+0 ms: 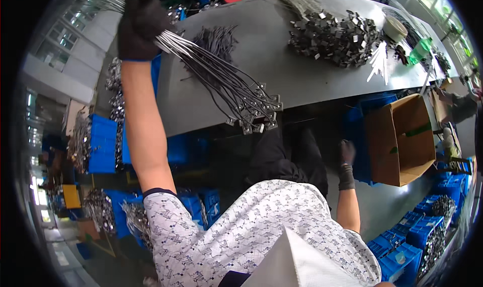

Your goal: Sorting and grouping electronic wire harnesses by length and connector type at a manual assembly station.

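Observation:
My left hand (143, 27), in a black glove, is raised at the upper left and wrapped round a bundle of thin black cables (209, 70). Bare silvery strands fan out beyond the glove on one side. On the other side the cables slant down over the table, and small square metal plates (261, 108) cluster at their ends by the table's edge. Low beside my body, away from the table, hangs my right hand (346, 152) in a dark glove; its fingers are blurred.
The grey metal table (271, 50) carries loose black cables (216, 43), a heap of small dark metal-ended pieces (334, 38), a tape roll (395, 27), white strips (378, 63) and a green bottle (420, 50). An open cardboard box (400, 141) and blue crates (103, 143) stand around.

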A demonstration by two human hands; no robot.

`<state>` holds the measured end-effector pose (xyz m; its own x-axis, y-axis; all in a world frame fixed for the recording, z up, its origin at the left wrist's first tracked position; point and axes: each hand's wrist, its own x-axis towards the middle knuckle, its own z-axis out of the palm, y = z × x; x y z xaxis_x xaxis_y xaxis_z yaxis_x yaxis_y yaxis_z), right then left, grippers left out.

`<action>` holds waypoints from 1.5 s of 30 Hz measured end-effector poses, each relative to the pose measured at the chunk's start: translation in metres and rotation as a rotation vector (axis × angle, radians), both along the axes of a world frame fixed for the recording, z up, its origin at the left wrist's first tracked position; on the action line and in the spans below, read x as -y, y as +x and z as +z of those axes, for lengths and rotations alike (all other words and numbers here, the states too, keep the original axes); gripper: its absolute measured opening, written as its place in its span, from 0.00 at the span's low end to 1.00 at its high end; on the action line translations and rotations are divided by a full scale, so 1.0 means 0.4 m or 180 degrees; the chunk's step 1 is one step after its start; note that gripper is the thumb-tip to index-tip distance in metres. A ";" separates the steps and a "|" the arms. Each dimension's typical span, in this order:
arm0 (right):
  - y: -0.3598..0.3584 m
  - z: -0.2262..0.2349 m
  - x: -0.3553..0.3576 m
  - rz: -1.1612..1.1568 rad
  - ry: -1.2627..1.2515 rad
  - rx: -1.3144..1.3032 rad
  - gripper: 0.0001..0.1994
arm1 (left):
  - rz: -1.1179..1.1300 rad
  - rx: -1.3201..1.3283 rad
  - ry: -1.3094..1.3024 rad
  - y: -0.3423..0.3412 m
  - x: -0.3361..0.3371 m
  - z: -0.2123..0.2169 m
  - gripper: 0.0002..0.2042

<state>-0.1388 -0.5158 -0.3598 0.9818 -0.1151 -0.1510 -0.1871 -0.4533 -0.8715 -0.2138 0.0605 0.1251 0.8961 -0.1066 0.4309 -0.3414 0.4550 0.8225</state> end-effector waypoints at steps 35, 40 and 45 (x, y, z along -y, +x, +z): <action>0.375 0.255 -0.792 0.1308 0.1020 -0.0336 0.11 | 0.5426 -0.0975 0.0368 0.166 -0.640 -0.015 0.19; 0.537 0.181 -1.031 0.1554 -0.0173 0.0704 0.12 | 0.5619 -0.1080 0.0528 0.358 -0.870 -0.036 0.19; 0.609 0.159 -1.192 0.1517 -0.1049 0.1366 0.11 | 0.5512 -0.1050 0.0664 0.543 -1.092 -0.075 0.21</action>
